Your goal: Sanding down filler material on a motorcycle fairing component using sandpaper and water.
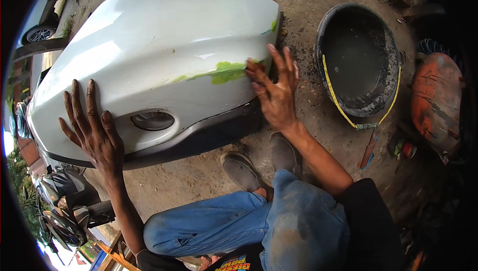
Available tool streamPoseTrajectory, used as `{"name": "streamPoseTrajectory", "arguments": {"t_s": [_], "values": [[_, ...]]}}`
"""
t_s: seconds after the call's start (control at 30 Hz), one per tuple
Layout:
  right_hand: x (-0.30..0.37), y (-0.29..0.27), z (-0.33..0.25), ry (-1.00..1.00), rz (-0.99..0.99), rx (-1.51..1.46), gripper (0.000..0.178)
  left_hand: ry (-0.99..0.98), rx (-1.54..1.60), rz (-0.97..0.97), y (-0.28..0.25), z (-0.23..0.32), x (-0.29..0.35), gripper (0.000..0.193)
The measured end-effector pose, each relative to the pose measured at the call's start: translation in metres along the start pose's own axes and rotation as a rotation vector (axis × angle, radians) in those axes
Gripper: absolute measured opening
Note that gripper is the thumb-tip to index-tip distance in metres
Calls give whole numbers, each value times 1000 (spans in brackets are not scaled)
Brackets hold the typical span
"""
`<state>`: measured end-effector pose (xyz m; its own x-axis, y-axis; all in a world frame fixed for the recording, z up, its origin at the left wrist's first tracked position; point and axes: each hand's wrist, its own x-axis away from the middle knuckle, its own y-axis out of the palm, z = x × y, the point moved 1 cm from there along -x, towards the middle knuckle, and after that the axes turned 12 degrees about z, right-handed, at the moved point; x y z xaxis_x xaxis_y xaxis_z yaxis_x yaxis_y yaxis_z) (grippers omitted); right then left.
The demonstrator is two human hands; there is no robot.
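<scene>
A white car bumper lies in front of me, with a round lamp set into it and a dark lower edge. Bright green filler streaks its right half, and a smaller green patch marks the right end. My left hand rests open on the bumper's left part, fingers spread. Near the right end, my right hand presses a small reddish-brown piece, which looks like sandpaper, against the surface beside the filler. Two of its fingers stick up, slightly blurred; the grip partly hides the piece.
Right of the bumper stands a black bucket of murky water with a yellow handle. A worn orange tank lies beyond it, near a flat brown stick. My shoes are close below the bumper. A motorcycle stands at lower left.
</scene>
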<state>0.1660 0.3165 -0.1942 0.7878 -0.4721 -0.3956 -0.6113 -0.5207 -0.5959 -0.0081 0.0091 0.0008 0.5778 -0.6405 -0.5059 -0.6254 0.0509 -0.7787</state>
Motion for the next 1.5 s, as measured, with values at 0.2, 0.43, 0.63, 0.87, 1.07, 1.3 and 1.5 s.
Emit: {"name": "streamPoseTrajectory", "arguments": {"t_s": [0.2, 0.43, 0.63, 0.87, 1.07, 1.3, 1.5], "values": [[-26, 17, -43, -41, -6, -73, 50, 22, -6, 10, 2, 5, -6, 55], [-5, 13, 4, -72, 34, 29, 44, 32, -10, 5, -2, 3, -1, 55], [-23, 30, -72, -154, -48, -193, 49, 29, 2, -13, 3, 7, -4, 56], [3, 18, 2, 133, 68, -120, 46, 17, -3, -3, -2, 2, -4, 57], [-8, 22, -43, -43, -8, -118, 46, 47, -6, -8, 6, 8, -1, 54], [8, 24, -9, 166, 146, -241, 42, 26, -4, -13, 3, 8, -5, 57], [-15, 22, -59, -115, -3, -174, 44, 30, 3, -20, 0, -3, -1, 57]]}}
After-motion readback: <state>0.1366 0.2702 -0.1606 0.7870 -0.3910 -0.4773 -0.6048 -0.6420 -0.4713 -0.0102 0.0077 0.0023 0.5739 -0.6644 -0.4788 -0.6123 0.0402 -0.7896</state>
